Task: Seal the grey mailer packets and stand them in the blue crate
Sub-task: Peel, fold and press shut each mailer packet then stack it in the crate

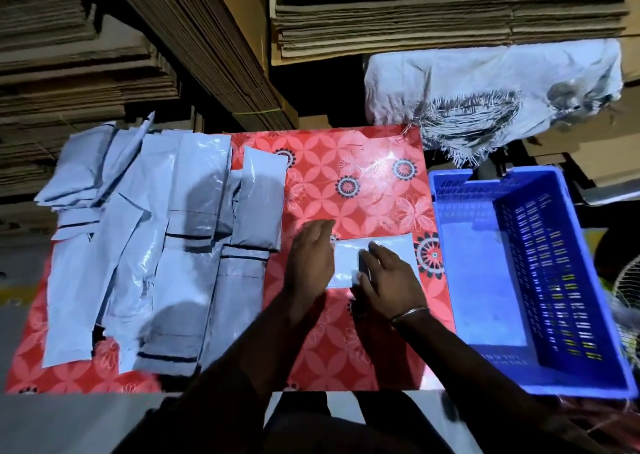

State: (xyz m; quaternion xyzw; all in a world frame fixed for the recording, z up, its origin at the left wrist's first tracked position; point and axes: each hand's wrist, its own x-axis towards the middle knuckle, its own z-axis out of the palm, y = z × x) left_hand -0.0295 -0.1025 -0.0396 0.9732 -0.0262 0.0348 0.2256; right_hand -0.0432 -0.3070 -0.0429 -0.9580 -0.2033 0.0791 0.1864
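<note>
One grey mailer packet [346, 259] lies flat on the red flowered table cover [360, 183], between my hands. My left hand [311, 259] lies at the packet's left end with its fingers straight. My right hand [388, 277] lies flat on the packet's right part, fingers stretched out and pressing down. Several more grey mailer packets [156, 245] lie overlapping in a heap on the left half of the table. The blue crate [460, 194] stands at the right edge of the table with nothing in it.
Stacks of flattened cardboard [433, 13] rise behind the table. A frayed white sack [485, 83] lies behind the crate. A fan grille [628, 280] shows at the far right. Bare red cover lies in front of my hands.
</note>
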